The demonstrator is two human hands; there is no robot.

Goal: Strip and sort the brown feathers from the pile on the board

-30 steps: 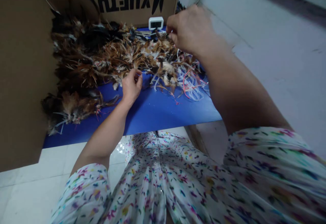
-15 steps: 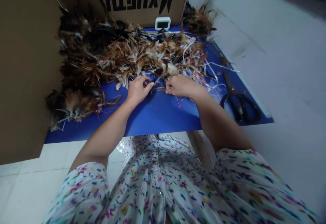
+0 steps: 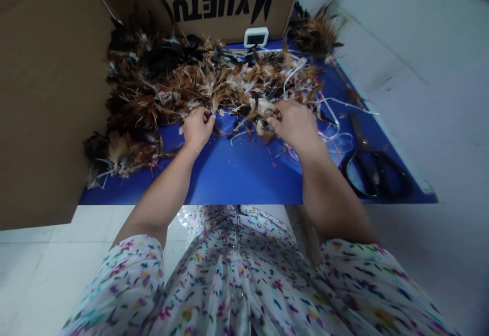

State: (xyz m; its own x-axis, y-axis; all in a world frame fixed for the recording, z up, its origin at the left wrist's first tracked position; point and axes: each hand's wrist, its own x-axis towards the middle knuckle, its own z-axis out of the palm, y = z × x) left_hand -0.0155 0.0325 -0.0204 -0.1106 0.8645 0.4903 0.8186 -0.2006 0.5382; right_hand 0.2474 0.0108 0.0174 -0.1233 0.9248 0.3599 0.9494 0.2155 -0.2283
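A heap of brown, black and cream feathers [image 3: 179,78] covers the far half of the blue tabletop [image 3: 240,178]. At the heap's near edge is my left hand [image 3: 197,131], its thumb and forefinger curled together; whatever lies between them is too small to make out. My right hand [image 3: 297,124] is at a pale, fluffy feather tuft [image 3: 263,128], thumb and fingers closed at its right side. The fingertips are partly hidden by the hand itself. Loose feathers and a thin white strand [image 3: 239,136] lie between the two hands.
Black-handled scissors [image 3: 376,173] lie at the right, beside tangled white and pink strings [image 3: 330,117]. A small white digital display [image 3: 255,36] stands before a cardboard box [image 3: 229,27]. Another cardboard panel [image 3: 42,96] borders the left. A tied feather bundle [image 3: 122,155] lies near it.
My right hand has moved rightward and away from me, onto the pale tuft. The long feather between my hands has dropped from view there. My left hand has drawn apart from the right.
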